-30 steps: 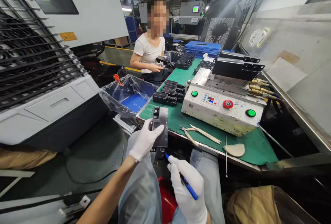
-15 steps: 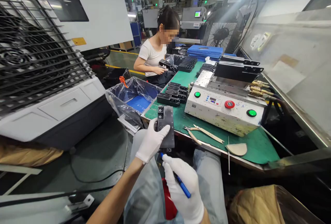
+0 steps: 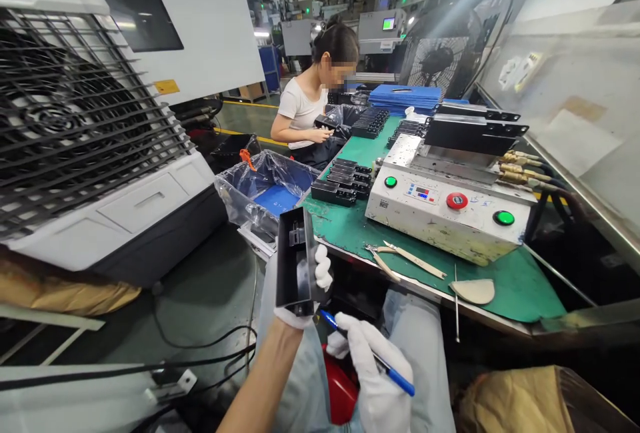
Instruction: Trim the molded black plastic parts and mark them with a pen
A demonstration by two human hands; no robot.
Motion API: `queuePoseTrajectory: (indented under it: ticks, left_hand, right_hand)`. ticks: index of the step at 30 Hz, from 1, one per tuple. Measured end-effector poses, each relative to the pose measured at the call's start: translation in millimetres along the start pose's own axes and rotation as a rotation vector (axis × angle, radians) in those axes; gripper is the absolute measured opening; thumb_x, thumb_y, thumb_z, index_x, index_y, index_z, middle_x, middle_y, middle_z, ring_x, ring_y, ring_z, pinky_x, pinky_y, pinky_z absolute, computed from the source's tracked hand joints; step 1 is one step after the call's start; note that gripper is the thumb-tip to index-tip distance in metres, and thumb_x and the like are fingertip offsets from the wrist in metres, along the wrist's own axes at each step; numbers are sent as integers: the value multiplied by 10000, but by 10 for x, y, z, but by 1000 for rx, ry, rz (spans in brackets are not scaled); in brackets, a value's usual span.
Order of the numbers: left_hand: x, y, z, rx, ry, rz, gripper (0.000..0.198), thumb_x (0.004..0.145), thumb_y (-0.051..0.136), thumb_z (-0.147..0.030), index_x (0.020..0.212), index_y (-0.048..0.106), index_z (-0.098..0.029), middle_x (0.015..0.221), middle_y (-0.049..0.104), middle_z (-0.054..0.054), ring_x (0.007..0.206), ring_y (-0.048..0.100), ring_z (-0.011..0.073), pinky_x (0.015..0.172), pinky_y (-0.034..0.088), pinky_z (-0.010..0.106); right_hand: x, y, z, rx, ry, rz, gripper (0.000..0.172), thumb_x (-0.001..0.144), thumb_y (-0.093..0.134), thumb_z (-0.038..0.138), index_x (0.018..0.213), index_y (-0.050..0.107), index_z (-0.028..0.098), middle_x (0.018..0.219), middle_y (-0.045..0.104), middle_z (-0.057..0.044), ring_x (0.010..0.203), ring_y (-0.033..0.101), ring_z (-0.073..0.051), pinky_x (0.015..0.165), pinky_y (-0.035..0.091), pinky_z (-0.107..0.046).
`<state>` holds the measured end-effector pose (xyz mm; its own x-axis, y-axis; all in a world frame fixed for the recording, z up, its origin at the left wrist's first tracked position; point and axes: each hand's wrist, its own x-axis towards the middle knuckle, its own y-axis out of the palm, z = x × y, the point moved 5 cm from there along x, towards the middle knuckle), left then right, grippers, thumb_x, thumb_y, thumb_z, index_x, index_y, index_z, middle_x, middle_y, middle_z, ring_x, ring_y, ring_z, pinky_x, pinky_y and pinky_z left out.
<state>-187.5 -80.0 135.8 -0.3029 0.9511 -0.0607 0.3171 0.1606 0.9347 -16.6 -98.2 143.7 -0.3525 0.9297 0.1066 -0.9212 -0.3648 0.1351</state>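
My gloved left hand (image 3: 323, 270) is wrapped round a black plastic housing (image 3: 295, 266). The housing's hollow inside faces me, with small moulded parts near its far end. White fingertips show along its right side; the palm is hidden behind it. My gloved right hand (image 3: 377, 366), just below and to the right, grips a slim blue pen-like tool (image 3: 397, 380). Its tip points up and left toward the housing's near end, apart from it.
A white machine (image 3: 450, 213) with green and red buttons stands on the green table (image 3: 345, 233). Black housings (image 3: 343, 183), nippers (image 3: 385, 263) and a light tool (image 3: 415, 260) lie there. Left is a plastic-lined bin (image 3: 240, 193). A co-worker (image 3: 305, 103) sits beyond, holding a black part.
My left hand has turned the housing over, so its hollow inside now shows instead of its outer face. My right hand with the blue tool has drawn away from the housing, downward and right.
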Motion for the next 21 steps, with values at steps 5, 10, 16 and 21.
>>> queuePoseTrajectory:
  ticks: [5,10,16,21]
  left_hand:
    - [-67,46,60,-120,103,22,365,983,398,-487,1008,605,-188,815,510,15,590,482,67,501,463,182]
    - [7,-199,59,171,101,-163,304,946,497,-480,1073,610,-228,876,576,44,634,491,76,493,432,176]
    - [-2,-367,-36,448,-3,-247,439,949,525,-545,1220,596,-206,1087,664,77,840,617,147,697,576,325]
    - [-76,-410,-50,535,-36,-254,426,955,528,-532,1219,606,-207,1128,670,81,873,625,152,747,582,344]
  right_hand:
    - [-33,38,-51,25,41,53,292,950,662,426,963,842,197,720,755,-63,641,712,-196,641,621,-274]
    - [-76,42,-31,-10,3,76,285,964,648,401,950,844,195,698,745,-63,633,718,-195,631,621,-265]
    - [-58,182,122,28,-155,45,243,977,626,339,999,833,214,727,757,-57,628,722,-186,626,634,-268]
    - [-149,253,156,12,-197,80,221,970,635,331,979,833,234,696,754,-50,596,710,-188,606,620,-275]
